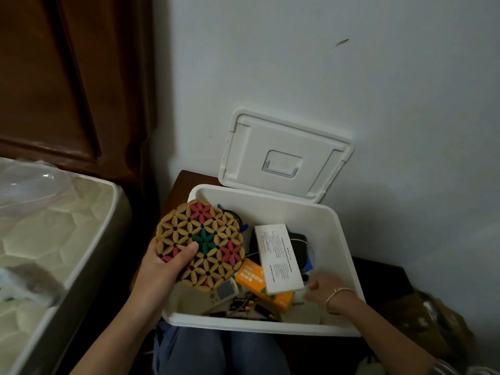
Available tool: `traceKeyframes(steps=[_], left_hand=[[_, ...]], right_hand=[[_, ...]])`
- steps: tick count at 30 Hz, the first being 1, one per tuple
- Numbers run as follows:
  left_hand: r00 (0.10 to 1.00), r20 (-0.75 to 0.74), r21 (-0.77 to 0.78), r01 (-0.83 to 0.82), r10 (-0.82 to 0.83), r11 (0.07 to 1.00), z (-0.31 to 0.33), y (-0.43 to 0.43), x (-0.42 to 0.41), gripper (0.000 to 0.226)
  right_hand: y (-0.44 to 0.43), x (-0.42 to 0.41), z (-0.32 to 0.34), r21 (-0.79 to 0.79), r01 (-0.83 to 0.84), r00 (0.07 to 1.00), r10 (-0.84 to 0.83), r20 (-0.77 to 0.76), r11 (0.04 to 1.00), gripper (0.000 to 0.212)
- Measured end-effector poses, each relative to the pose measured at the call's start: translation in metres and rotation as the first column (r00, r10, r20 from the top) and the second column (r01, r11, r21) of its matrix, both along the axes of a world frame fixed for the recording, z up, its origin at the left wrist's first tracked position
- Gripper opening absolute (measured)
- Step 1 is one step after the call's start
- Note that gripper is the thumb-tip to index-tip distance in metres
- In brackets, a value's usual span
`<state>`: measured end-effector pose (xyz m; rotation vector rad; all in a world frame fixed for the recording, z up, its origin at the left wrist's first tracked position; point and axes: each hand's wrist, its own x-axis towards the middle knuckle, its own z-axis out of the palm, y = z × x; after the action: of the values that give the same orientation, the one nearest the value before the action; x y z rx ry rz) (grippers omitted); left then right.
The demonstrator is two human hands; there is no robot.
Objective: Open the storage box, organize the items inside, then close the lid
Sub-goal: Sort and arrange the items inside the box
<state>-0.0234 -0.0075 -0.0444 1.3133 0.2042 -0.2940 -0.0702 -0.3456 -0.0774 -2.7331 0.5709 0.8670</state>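
The white storage box (349,255) stands open on a dark wooden stand (184,182) beside the wall, and its lid (284,147) leans upright against the wall just behind it. The left hand (165,269) holds a round woven mat (205,239) with flower pattern over the left side of the box; the thumb presses on the top face and the fingers are hidden under it, so the mat is pinched between them. The right hand (322,288), with a thin bracelet (338,292) on the wrist, is inside the box at its right side, near a white carton (278,258). This hand is blurred and I cannot tell if it grips something. The carton lies partly on an orange packet (251,277). Some batteries (243,304) lie on the bottom near the front wall. A mattress (54,226) is at the left.
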Motion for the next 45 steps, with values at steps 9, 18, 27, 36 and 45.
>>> traceKeyframes(steps=[9, 18, 27, 36, 45], left_hand=[[1.000, -0.011, 0.003, -0.005, 0.005, 1.000, -0.002, -0.001, 0.001, 0.073], [1.000, -0.007, 0.013, -0.016, 0.016, 1.000, -0.006, -0.001, 0.001, 0.076], [1.000, -0.013, -0.013, -0.007, 0.007, 1.000, -0.005, -0.001, 0.003, 0.067], [1.000, -0.018, -0.005, -0.015, 0.015, 1.000, -0.002, -0.003, 0.003, 0.076], [1.000, -0.007, -0.001, -0.024, 0.024, 1.000, -0.001, -0.004, 0.002, 0.077]], right_hand=[[0.023, 0.004, -0.017, 0.143, 0.372, 0.910, -0.331, -0.249, 0.917, 0.057], [0.015, 0.015, -0.023, 0.053, 0.501, 0.827, -0.460, -0.323, 0.864, 0.041], [0.009, 0.011, -0.019, 0.288, 0.718, 0.686, -0.578, -0.442, 0.633, 0.030], [0.019, 0.007, -0.013, 0.354, 0.658, 0.753, -0.582, -0.305, 0.665, 0.017], [0.016, -0.006, 0.043, 0.561, 0.538, 0.757, -0.653, 0.006, 0.629, 0.016]])
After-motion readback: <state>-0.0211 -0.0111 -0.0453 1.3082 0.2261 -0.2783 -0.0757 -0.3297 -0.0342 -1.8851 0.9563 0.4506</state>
